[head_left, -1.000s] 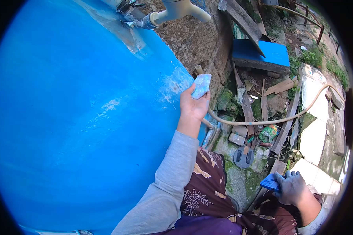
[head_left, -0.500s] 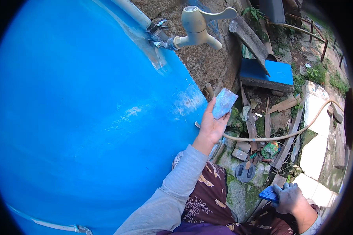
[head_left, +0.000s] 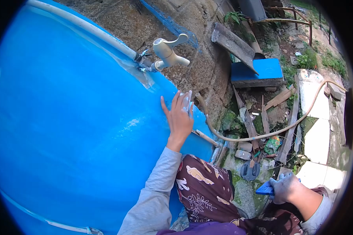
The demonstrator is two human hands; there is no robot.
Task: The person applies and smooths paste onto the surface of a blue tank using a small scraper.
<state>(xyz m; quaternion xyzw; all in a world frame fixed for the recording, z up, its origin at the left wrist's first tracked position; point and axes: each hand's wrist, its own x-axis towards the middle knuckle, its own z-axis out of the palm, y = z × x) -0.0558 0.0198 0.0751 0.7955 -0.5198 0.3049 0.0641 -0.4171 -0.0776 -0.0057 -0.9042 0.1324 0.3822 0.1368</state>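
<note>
My left hand (head_left: 180, 121) is laid against the large blue curved surface (head_left: 86, 129), near its right edge and below the beige tap (head_left: 168, 55). Between its fingers is a small flat whitish-blue piece (head_left: 187, 98) that looks like folded sandpaper, mostly covered by the fingers. Low on the right, my right hand (head_left: 286, 188), with whitish residue on it, grips a flat blue plastic piece (head_left: 265, 189) whose exact kind I cannot make out. That hand is held over my patterned brown clothing (head_left: 208, 188), apart from the blue surface.
A pale pipe (head_left: 86, 23) runs along the upper edge of the blue surface to the tap. To the right a beige hose (head_left: 259, 138) curves across boards and rubble. A blue-topped block (head_left: 259, 72) and a grey gutter-like piece (head_left: 235, 45) lie beyond, beside the stone wall (head_left: 208, 74).
My left hand has moved left and turned over, from holding the flat piece up in view to laying it against the blue surface. My right hand still holds the blue piece. The view has shifted.
</note>
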